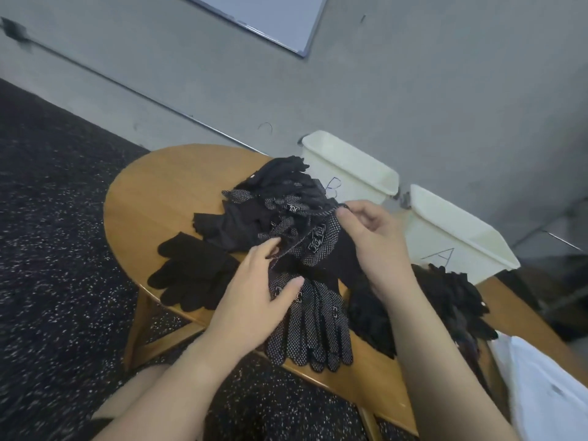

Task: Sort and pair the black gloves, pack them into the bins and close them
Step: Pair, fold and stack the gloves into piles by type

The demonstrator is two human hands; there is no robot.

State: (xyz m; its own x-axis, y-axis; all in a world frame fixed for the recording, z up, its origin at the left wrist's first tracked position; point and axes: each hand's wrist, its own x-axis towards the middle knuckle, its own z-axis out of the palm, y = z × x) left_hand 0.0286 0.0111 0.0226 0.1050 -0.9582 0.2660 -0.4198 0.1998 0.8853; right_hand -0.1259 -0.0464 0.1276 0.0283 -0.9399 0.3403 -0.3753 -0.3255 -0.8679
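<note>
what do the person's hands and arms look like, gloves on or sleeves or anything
Both are bare. The left hand and right hand wear no gloves, and no rings, watch or bands show. Both forearms are uncovered as far as the frame edge, so no sleeve is visible. Nails look short and unpainted, though the picture is slightly soft.

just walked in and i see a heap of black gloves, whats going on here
A person is sorting black gloves on a round wooden table. The right hand pinches the cuff of a dotted glove lifted from the central heap, while the left hand rests on a stack of dotted gloves near the table's front edge. Plain black gloves lie to the left, another dark pile to the right. Two white bins, marked B and A, stand open at the back; nothing shows in them.
</note>
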